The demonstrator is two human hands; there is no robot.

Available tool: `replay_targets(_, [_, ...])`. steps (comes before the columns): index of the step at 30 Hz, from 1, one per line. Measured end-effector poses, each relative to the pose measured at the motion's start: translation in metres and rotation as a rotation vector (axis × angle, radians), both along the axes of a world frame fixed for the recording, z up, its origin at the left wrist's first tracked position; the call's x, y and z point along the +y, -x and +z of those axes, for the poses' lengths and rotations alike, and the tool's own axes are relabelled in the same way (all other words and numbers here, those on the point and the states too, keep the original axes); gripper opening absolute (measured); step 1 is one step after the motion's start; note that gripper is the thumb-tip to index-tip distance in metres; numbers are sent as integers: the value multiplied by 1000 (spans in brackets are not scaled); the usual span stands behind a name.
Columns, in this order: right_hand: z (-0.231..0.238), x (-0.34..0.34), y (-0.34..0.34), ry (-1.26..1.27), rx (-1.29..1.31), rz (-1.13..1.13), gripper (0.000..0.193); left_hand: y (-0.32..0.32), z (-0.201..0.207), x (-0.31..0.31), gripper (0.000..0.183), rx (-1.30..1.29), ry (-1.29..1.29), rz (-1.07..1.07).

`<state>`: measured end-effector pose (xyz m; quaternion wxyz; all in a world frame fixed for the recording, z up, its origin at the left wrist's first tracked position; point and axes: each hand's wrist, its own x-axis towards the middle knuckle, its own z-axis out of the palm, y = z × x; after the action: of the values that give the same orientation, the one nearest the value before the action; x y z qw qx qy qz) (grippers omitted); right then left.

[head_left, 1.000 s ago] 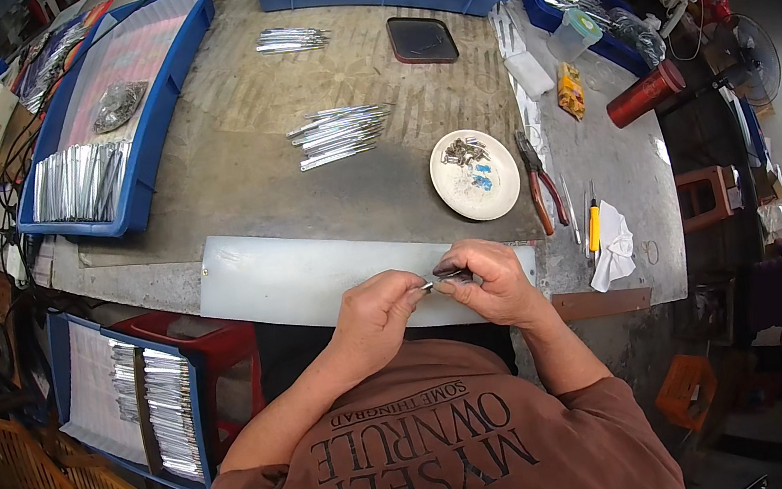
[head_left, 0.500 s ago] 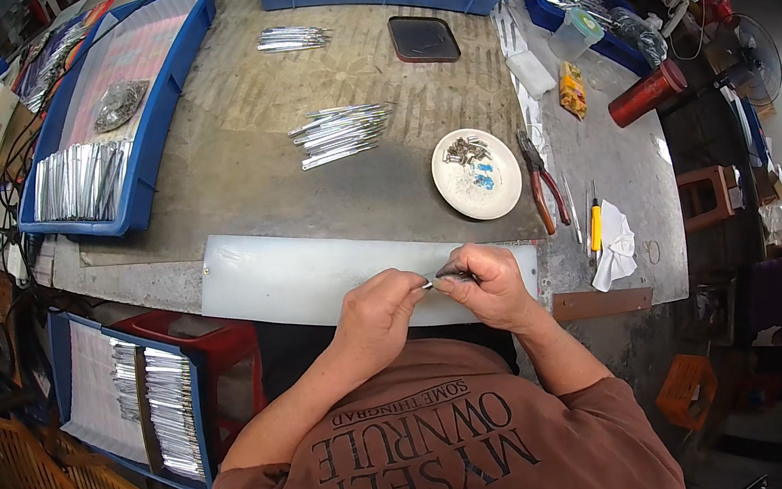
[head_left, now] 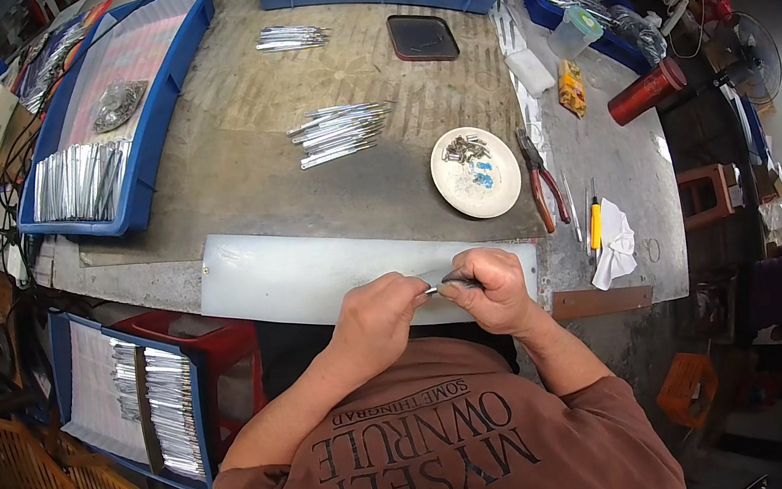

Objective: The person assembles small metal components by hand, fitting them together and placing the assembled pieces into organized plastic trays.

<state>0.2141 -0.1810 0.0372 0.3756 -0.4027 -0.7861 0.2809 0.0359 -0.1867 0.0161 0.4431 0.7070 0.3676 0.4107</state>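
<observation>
Over the near edge of the long white board [head_left: 293,264], my two hands meet almost fingertip to fingertip. My left hand [head_left: 370,320] is closed in a pinch on a slim silver metal rod [head_left: 433,290], most of which is hidden by the fingers. My right hand [head_left: 497,291] is closed too, gripping a dark, soft-looking piece [head_left: 460,279] like a cloth or pad around the rod's other end. Beyond the board lies a pile of slim silver metal rods [head_left: 342,133], with a smaller bundle [head_left: 291,37] farther off.
Right of centre stand a white dish [head_left: 457,196] of small metal and blue bits, red-handled pliers [head_left: 538,184], a yellow-handled screwdriver [head_left: 596,226] and crumpled white paper [head_left: 616,246]. Blue trays [head_left: 135,207] of rods flank the table. A black shallow tray [head_left: 423,38] sits at the back.
Both hands stay together over the board's edge. The right hand has shifted very slightly, and a little more of the silver rod shows between the fingertips.
</observation>
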Motion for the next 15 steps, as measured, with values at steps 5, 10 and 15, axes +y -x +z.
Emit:
replay_targets(5, [0,-2,5,233,116,-119,16,-1,4,-1,7,136,-179,90])
replay_targets(10, [4,6,-5,45,45,67,16,1,2,0,10,-112,354,-89])
replay_targets(15, [8,8,-12,3,15,170,17,4,3,1,13,-213,569,-240])
